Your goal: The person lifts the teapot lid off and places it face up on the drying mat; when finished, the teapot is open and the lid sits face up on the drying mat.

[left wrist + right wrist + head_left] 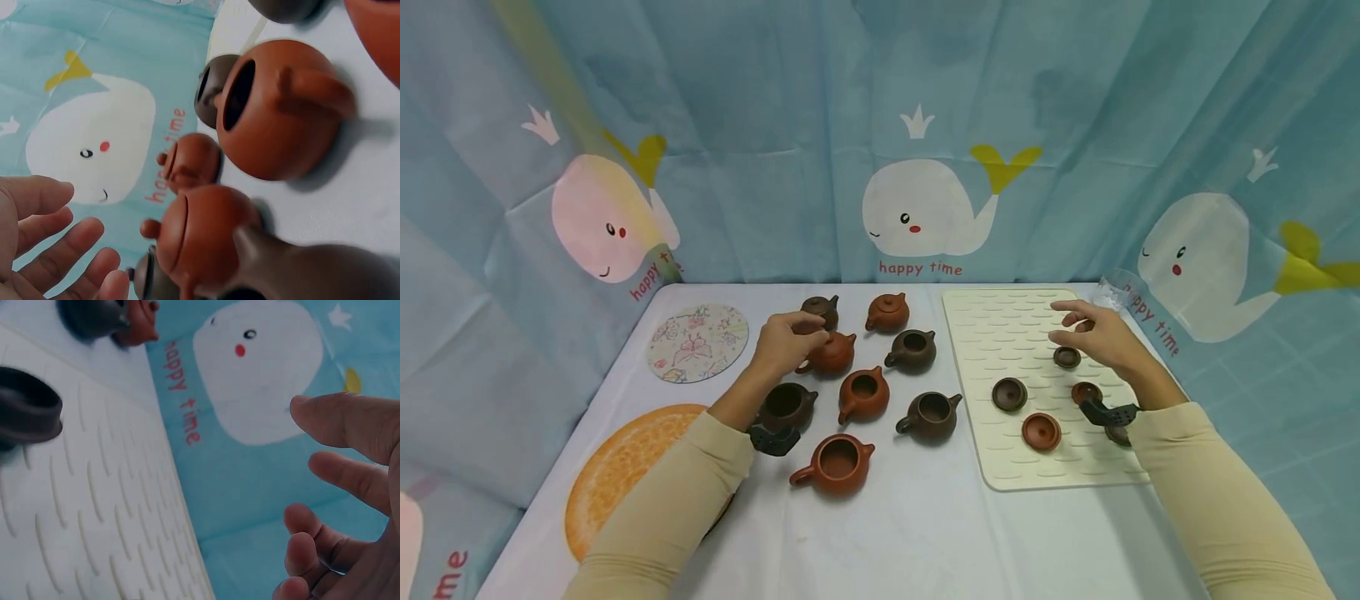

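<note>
**Teapots (865, 407) left of the mat (992, 333)**

On the table (925, 533), the teapots fill the middle: three lidded ones toward the back, open ones beside and before them. The mat lies at right, with lids (1041, 432) on it. At left, the rear disc (697, 343) lies behind the front disc (617, 462). A curtain (812, 83) hangs behind the table and along both sides.

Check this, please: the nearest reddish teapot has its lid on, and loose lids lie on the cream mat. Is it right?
Not quite: the nearest reddish teapot has no lid; the head view shows it open. Loose lids do lie on the cream mat.
</note>
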`<state>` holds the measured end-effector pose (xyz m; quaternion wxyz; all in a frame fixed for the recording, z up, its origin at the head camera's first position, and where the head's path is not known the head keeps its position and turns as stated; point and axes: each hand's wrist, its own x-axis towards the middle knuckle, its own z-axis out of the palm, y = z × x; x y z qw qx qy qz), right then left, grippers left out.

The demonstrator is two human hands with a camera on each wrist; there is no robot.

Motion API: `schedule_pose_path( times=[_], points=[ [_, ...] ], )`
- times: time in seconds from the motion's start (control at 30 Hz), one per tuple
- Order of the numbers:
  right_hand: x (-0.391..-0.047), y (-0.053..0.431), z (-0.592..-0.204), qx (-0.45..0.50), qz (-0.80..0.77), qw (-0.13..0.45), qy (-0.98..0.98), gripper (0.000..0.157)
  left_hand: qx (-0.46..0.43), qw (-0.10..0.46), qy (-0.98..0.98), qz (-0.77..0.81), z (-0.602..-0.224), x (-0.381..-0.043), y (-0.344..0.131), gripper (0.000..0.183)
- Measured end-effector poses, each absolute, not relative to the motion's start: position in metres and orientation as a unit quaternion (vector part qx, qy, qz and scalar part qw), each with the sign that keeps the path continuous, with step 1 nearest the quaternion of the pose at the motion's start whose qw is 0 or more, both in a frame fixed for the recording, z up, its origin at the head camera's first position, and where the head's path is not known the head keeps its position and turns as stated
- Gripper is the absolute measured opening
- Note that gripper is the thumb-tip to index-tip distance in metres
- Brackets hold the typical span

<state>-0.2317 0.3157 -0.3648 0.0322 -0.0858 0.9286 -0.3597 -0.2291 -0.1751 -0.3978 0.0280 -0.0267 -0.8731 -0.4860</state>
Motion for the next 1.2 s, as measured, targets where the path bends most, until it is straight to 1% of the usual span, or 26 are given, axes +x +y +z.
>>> schedule_pose_path(
  times=[0.3,0.47,0.77,0.93,1.2],
  points=[
    [-0.230,0.292,-0.349,-0.126,-0.364,0.029,0.922,0.060,0.004,0.021,-0.860,-0.510,-0.417,-0.233,-0.193,0.031],
    [-0.232,0.282,-0.343,-0.151,-0.369,0.023,0.917,0.058,0.023,0.021,-0.857,-0.514,-0.427,-0.235,-0.200,0.030],
    [-0.233,0.253,-0.329,-0.197,-0.375,0.024,0.906,0.056,0.061,-0.037,-0.857,-0.510,-0.440,-0.236,-0.208,0.032],
    [-0.234,0.238,-0.325,-0.215,-0.372,0.026,0.902,0.055,0.059,-0.048,-0.853,-0.517,-0.447,-0.238,-0.211,0.033],
    [-0.239,0.212,-0.324,-0.233,-0.380,0.028,0.895,0.053,0.043,-0.043,-0.866,-0.496,-0.452,-0.240,-0.210,0.023]
  ],
)
